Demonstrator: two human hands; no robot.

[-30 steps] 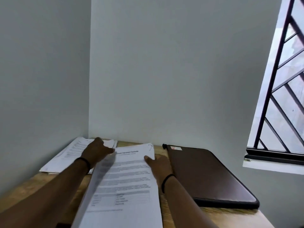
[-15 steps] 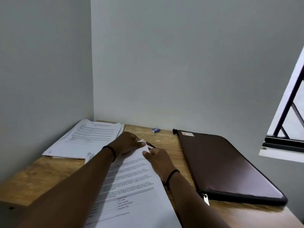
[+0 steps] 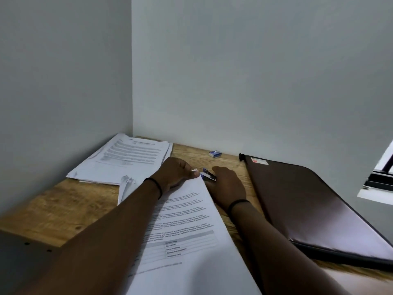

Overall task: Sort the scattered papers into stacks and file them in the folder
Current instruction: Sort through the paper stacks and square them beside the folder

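A printed paper stack (image 3: 187, 226) lies on the wooden desk (image 3: 63, 207) in front of me, its left edge curling up. My left hand (image 3: 173, 174) pinches the stack's top right corner. My right hand (image 3: 228, 188) grips a small blue and black stapler (image 3: 209, 177) right at that corner. A second pile of papers (image 3: 127, 160) sits in the back left corner against the wall. The brown zip folder (image 3: 308, 205) lies closed on the right of the desk, beside my right forearm.
A small blue and white box (image 3: 215, 153) sits by the back wall between the pile and the folder. Walls close the desk at the left and the back. A window frame (image 3: 380, 179) shows at the far right.
My left hand left the back pile and took the front stack's top corner. My right hand moved from the stack's right edge to that corner, now holding the stapler. The view shifted left.
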